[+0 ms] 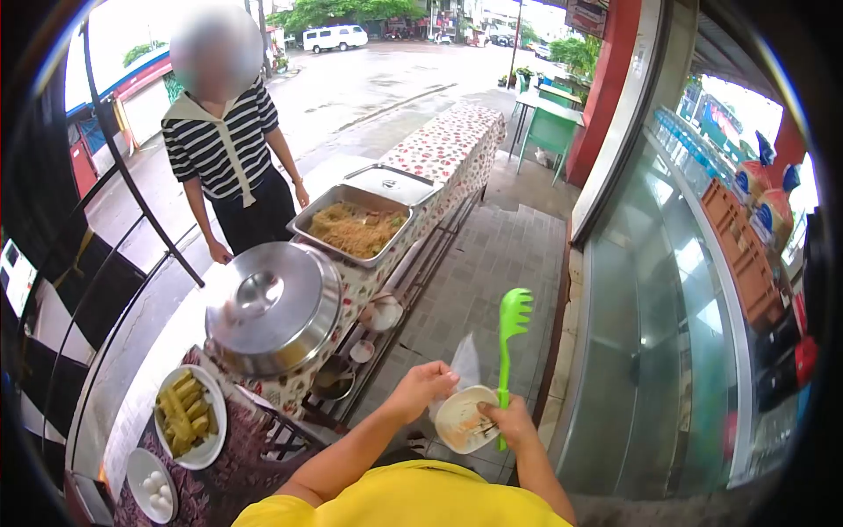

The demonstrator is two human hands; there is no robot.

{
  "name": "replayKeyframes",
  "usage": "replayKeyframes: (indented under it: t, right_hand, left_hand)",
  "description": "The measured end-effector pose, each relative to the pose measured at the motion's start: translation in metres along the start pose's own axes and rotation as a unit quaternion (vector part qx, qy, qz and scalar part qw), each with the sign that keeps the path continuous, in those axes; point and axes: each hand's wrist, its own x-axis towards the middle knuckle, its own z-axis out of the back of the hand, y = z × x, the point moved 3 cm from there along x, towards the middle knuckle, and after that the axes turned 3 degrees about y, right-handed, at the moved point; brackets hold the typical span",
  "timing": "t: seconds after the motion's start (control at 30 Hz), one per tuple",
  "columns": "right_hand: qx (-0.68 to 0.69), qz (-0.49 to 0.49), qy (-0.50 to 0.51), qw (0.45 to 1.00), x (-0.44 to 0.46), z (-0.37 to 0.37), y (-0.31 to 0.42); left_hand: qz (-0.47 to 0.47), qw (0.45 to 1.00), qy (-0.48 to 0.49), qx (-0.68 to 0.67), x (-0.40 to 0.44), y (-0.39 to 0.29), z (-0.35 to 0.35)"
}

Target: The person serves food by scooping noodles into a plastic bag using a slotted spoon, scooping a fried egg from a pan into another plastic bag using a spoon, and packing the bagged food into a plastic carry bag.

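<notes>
My left hand [423,389] is closed, its fingers pinching a clear plastic bag [466,362] in front of my body. In my right hand [513,420] are a small shallow bowl [460,425] and a bright green spaghetti server [505,351]. The bowl is tilted, with food residue on its inside. The server stands upright, toothed head up, its handle passing through my right hand. The bag hangs just behind the bowl; I cannot tell if they touch.
On the cloth-covered table [457,145] are a steel tray of noodles [356,230] and a large lidded pot [273,307]. Yellowish-green rolls [183,413] and white eggs [159,489] lie on plates at lower left. A person [230,145] stands across the table. A glass display case [641,351] stands right.
</notes>
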Motion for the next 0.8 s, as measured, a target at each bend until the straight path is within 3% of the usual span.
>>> replayKeyframes:
  t: [0.1,0.2,0.23,0.33,0.37,0.57,0.6,0.67,0.7,0.8]
  right_hand:
    - [-0.039,0.048,-0.085,0.994,0.049,0.029,0.038]
    - [-0.025,0.078,-0.077,0.994,0.103,0.052,0.057]
    - [-0.024,0.076,-0.089,0.993,0.123,0.060,0.055]
    - [-0.001,0.062,-0.084,0.995,0.192,0.081,0.056]
    - [0.020,0.045,-0.059,0.997,0.213,0.084,0.063]
    - [0.016,0.055,0.112,0.992,0.327,0.108,0.107]
    - [0.015,0.046,0.142,0.989,0.342,0.113,0.111]
    - [0.140,-0.039,0.155,0.977,0.379,0.122,0.111]
    - [0.200,-0.084,0.155,0.964,0.395,0.124,0.110]
    - [0.222,-0.039,0.099,0.969,0.422,0.121,0.111]
  left_hand:
    - [-0.026,0.999,0.039,-0.007,0.062,-0.028,-0.015]
    - [-0.124,0.967,0.011,0.224,0.111,-0.053,-0.025]
    - [-0.125,0.912,-0.010,0.391,0.120,-0.063,-0.025]
    - [-0.283,0.824,-0.052,0.489,0.164,-0.062,-0.023]
    - [-0.286,0.794,-0.080,0.530,0.178,-0.064,-0.025]
    - [-0.295,0.798,-0.270,0.451,0.267,-0.083,-0.020]
    - [-0.302,0.791,-0.227,0.480,0.278,-0.085,-0.023]
    - [-0.311,0.776,-0.134,0.532,0.299,-0.084,-0.031]
    - [-0.375,0.728,-0.100,0.565,0.306,-0.087,-0.038]
    - [-0.352,0.722,-0.146,0.577,0.315,-0.083,-0.031]
